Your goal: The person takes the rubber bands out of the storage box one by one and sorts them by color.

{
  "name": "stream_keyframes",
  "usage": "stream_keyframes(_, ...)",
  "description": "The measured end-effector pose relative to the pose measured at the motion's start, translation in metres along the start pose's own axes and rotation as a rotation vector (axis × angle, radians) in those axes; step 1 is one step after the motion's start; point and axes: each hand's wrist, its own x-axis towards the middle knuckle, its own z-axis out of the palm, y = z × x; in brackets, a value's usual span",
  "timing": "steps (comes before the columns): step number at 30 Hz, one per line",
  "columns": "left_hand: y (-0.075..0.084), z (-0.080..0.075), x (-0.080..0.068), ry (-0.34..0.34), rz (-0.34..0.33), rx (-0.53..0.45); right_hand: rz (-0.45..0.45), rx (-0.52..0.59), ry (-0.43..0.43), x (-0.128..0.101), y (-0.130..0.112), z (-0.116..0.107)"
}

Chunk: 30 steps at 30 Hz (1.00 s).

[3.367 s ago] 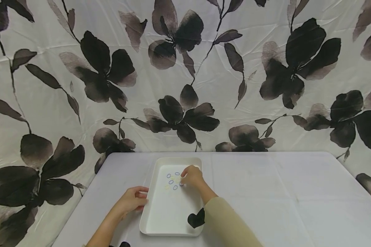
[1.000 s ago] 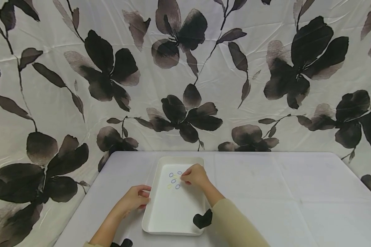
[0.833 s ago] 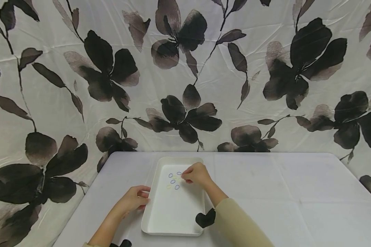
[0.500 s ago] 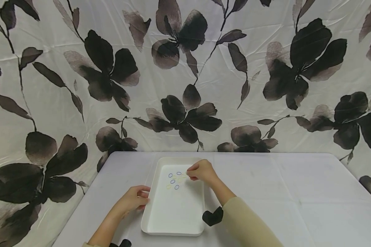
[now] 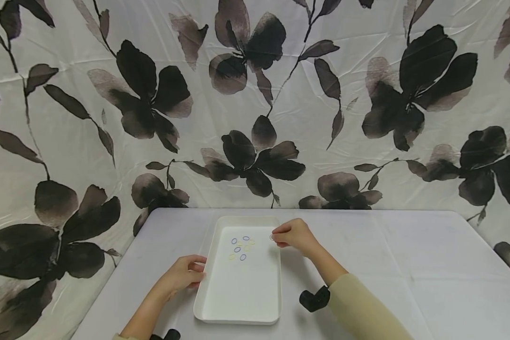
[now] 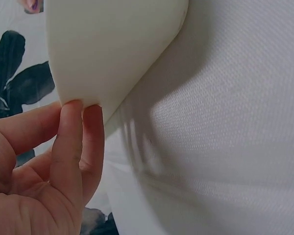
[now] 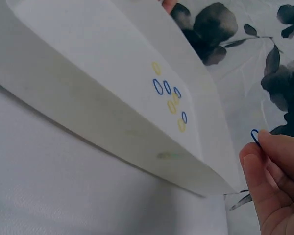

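A white tray (image 5: 238, 302) lies on the table, left of centre. Several small blue and yellow rubber bands (image 5: 241, 246) lie loose in its far half, also seen in the right wrist view (image 7: 169, 95). My right hand (image 5: 295, 234) hovers just past the tray's right rim and pinches one blue band (image 7: 255, 135) between thumb and fingertips. My left hand (image 5: 182, 275) holds the tray's left edge. Its fingertips (image 6: 78, 127) press against the tray's outer wall (image 6: 112, 49).
The table (image 5: 386, 264) is covered by a pale grey cloth and stretches wide to the right of the tray. A white backdrop with black flowers (image 5: 255, 94) hangs close behind its far edge. A black wrist strap (image 5: 315, 298) sits on my right forearm.
My right hand has lifted out of the tray and moved right, past the rim, with a blue band pinched in it. The left hand and the tray have stayed put.
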Motion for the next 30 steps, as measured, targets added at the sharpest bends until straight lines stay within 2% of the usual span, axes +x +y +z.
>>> stream_keyframes(10,0.001,0.0,-0.002,0.002,-0.008,0.015,-0.016,0.031,-0.03,-0.007,0.021,-0.021)
stream_keyframes(18,0.003,-0.001,-0.002,-0.003,-0.003,-0.004,-0.024,0.036,-0.016,-0.008,0.034,-0.039)
stream_keyframes(30,0.0,0.0,-0.002,0.004,0.005,-0.023,0.067,0.079,0.058,-0.005,0.062,-0.046)
